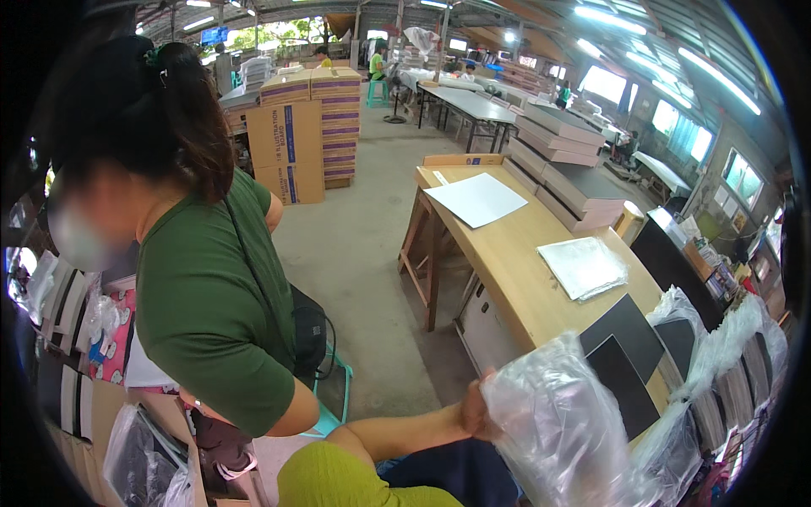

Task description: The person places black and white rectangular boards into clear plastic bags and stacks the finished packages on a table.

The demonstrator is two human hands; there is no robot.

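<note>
Long wooden counter (515, 253) carries white sheets, dark boards (629, 325). Co-worker in green shirt (211, 313) stands left. Clear plastic bag (557, 431) held up at counter's near end. One hand (475, 412), which side unclear, fingers closed on bag edge; other hand unseen. Best: keep mouth taut, open, clear of boards.

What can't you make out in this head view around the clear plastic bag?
- Hand on the crinkled clear plastic bag: fingers hidden behind the bag; which hand, unclear.
- Other hand: not in view.
- Bag contents: blurred by glare.
- Black flat boards on the wooden table: partly covered by bags.
</note>
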